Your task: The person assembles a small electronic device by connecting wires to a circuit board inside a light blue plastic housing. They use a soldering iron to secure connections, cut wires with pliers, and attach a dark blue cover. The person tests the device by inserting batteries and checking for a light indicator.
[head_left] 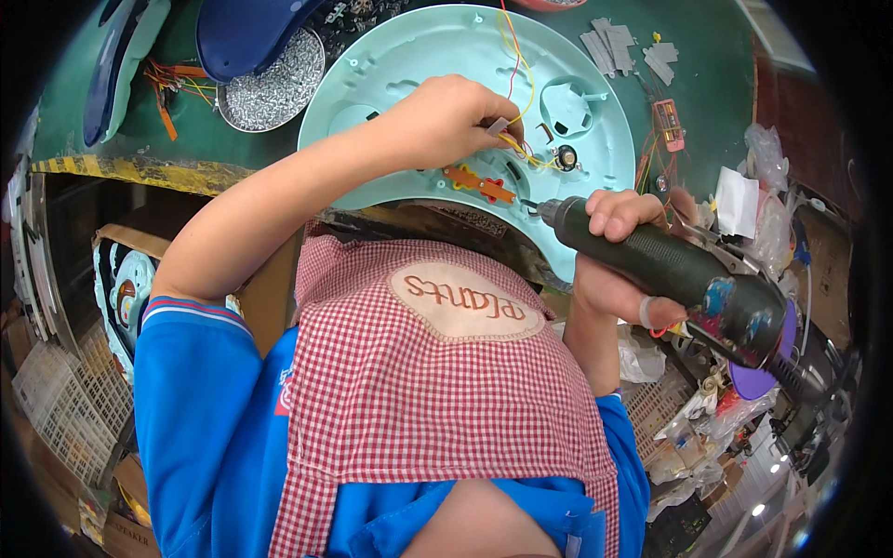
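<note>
A large round mint-green plastic housing (437, 51) lies on the green bench in front of me. My left hand (446, 121) rests on it, fingers pinched on a small grey part with yellow wires (513, 56) running off it. My right hand (619, 256) grips a dark green electric screwdriver (679, 274), its tip aimed at the housing beside an orange circuit strip (479, 182). A small black round component (566, 156) sits just past my left fingers.
A metal dish of small screws (274, 88) and a dark blue plastic shell (246, 33) stand at the back left. Grey tape pieces (609, 46) and a small orange board (668, 126) lie at the right. Plastic bags and clutter crowd the right side; crates sit lower left.
</note>
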Motion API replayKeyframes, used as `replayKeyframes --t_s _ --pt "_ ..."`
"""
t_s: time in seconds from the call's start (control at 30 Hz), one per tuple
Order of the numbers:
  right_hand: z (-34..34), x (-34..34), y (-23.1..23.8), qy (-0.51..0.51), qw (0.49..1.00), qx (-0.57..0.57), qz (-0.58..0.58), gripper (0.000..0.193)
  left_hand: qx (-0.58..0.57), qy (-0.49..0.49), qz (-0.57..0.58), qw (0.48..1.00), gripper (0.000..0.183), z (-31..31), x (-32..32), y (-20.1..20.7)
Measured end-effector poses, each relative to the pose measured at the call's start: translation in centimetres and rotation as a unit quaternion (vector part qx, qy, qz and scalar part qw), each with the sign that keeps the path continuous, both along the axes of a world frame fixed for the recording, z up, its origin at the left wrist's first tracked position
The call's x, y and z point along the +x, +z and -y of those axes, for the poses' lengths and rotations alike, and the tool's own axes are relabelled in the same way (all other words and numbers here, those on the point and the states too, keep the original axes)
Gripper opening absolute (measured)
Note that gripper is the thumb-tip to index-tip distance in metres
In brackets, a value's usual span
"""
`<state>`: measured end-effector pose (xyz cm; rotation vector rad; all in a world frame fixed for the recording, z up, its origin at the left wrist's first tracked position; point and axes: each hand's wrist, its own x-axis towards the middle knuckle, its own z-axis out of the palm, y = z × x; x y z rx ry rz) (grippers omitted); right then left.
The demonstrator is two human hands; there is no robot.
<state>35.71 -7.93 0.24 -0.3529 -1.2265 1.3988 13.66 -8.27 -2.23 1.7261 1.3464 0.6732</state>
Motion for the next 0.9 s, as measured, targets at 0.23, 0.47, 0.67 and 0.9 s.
replayKeyframes --t_s 0.23,0.47,0.67,0.9 --pt "0.3 -0.5 -0.2 0.031 0.999 0.016 0.024 0.112 -0.044 -0.01 0.03 0.999 0.019 -0.5 -0.3 -0.5" --pt "0.3 -0.6 -0.1 0.034 0.999 0.023 0.026 0.111 -0.059 -0.013 0.03 0.998 0.019 -0.4 -0.4 -0.5" --pt "0.5 -0.7 0.4 0.008 1.0 0.009 0.016 0.112 -0.048 -0.016 0.037 0.998 0.018 -0.6 -0.4 -0.9" --pt "0.2 -0.8 0.1 0.04 0.998 0.028 0.03 0.11 -0.049 -0.016 0.045 0.998 0.017 -0.4 -0.5 -0.6"
